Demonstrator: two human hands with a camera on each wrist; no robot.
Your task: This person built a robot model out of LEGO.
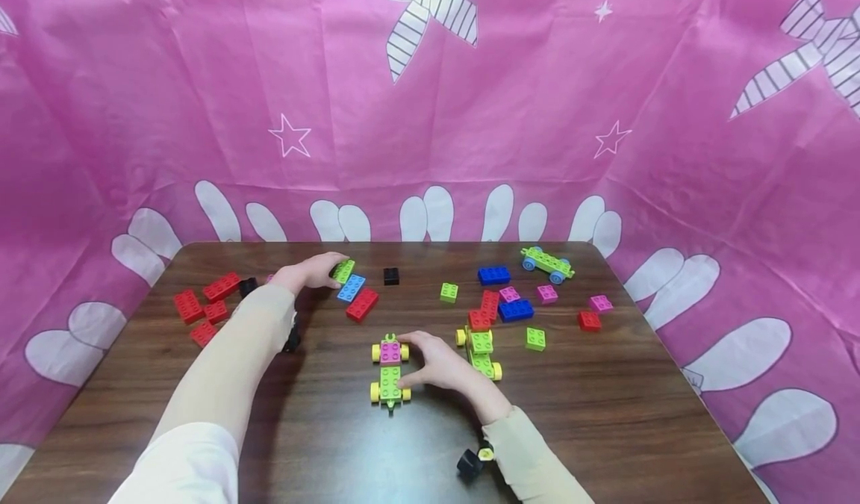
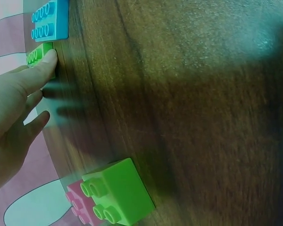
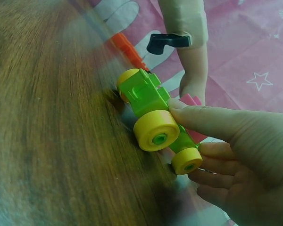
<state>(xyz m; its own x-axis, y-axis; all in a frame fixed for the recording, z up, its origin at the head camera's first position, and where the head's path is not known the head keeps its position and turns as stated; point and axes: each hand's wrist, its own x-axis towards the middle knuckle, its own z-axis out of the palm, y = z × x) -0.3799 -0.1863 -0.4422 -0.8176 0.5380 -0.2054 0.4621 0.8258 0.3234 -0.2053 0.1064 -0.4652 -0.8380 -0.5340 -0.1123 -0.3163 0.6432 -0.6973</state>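
At the far left of the table my left hand (image 1: 314,272) pinches a long lime-green brick (image 1: 344,271). In the left wrist view the thumb lies against this brick's side, with part of it hidden behind the fingers. A blue brick (image 1: 351,287) lies right beside it, followed by a red brick (image 1: 363,305). Near the middle, my right hand (image 1: 440,366) holds a lime-green toy car base (image 3: 148,96) with yellow wheels by its side, thumb near one end and fingers at the other. A pink brick (image 1: 390,352) sits on the base's far part.
Another green car base with yellow wheels (image 1: 482,366) stands just right of my right hand. A green base with blue wheels (image 1: 547,263) is at the back right. Several red bricks (image 1: 204,308) lie at the left; blue bricks (image 1: 516,310) and pink bricks (image 1: 601,304) lie at the right.
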